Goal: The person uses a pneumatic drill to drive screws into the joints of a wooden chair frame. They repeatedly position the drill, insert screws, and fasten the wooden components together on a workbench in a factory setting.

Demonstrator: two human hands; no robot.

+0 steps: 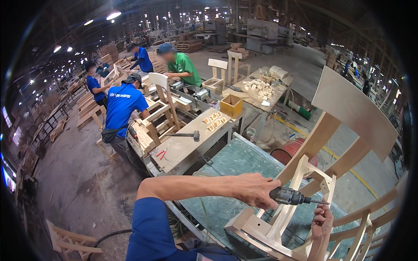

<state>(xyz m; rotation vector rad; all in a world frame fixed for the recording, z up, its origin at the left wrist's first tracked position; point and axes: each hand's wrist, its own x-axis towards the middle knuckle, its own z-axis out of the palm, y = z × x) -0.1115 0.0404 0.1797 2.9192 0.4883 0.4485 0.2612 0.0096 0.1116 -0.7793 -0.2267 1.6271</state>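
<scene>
An unfinished wooden chair [357,115] with a broad curved backrest stands tilted in view on the green-topped table [235,158]. My left hand [256,190] is wrapped round a black power screwdriver [287,196], its bit pointing right. The bit's tip meets a pale rail of the chair frame. Right at that tip, the fingers of my right hand [322,221] are pinched together against the rail. Whatever small thing they may hold is too small to make out. The left forearm crosses above the table, and the right one comes up from below.
Beyond the table, a workbench [180,150] carries a mallet [196,135], red-handled pliers [161,153], small wooden pieces [215,117] and a yellow box [231,106]. A red drum [292,151] stands behind. Several people work at the left. More chair frames [368,226] crowd the lower right.
</scene>
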